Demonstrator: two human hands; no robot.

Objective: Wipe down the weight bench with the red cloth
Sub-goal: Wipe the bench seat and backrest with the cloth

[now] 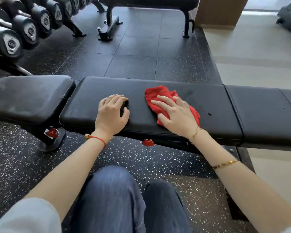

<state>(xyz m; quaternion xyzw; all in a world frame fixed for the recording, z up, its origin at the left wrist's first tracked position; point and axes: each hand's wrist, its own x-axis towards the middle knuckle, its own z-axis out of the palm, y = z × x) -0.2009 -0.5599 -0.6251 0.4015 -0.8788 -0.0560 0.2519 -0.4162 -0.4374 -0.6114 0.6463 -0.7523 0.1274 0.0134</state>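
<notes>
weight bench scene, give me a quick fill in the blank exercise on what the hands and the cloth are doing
1. The right hand presses flat on the ____ cloth.
2. The left hand rests on the weight bench holding ____.
3. The dumbbells sit on a rack at the ____ of the view.
4. A second bench stands ____ the one being wiped.

Missing words: red; nothing; upper left; beyond

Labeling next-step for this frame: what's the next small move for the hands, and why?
Probably slide the right hand, pressed flat on the red cloth, rightward along the bench pad. The cloth sits mid-pad, and a small dark speck shows on the pad just to its right. The left hand rests on the pad near the seat gap, seemingly bracing, and can remain there.
</notes>
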